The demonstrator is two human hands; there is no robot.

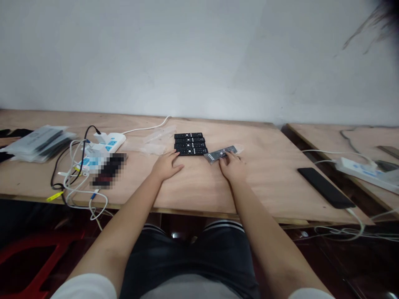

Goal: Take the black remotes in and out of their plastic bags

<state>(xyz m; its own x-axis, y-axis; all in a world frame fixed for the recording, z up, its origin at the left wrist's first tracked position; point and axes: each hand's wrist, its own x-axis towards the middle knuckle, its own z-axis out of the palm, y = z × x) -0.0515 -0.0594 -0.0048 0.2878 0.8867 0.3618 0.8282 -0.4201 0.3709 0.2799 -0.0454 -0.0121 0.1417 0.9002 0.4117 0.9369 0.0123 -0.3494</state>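
Note:
Several black remote controls [190, 140] lie side by side in a close block at the middle of the wooden table. My left hand [166, 166] rests flat with its thumb spread, its fingertips at the left end of the nearest remote. To the right of the block, another remote control in a clear plastic sleeve [215, 155] lies at a slant, its left end by the block's near corner. My right hand [234, 167] grips this sleeved remote from the near side, fingers over its top and thumb at its lower edge.
Clear plastic sleeves [152, 143] lie left of the remotes. Beyond them are a white power strip [115, 142] with tangled cables, a pixelated dark object [109, 170] and a stack of flat plastic packets [39, 143]. A black phone [326, 187] lies right; another power strip [363, 171] sits further over.

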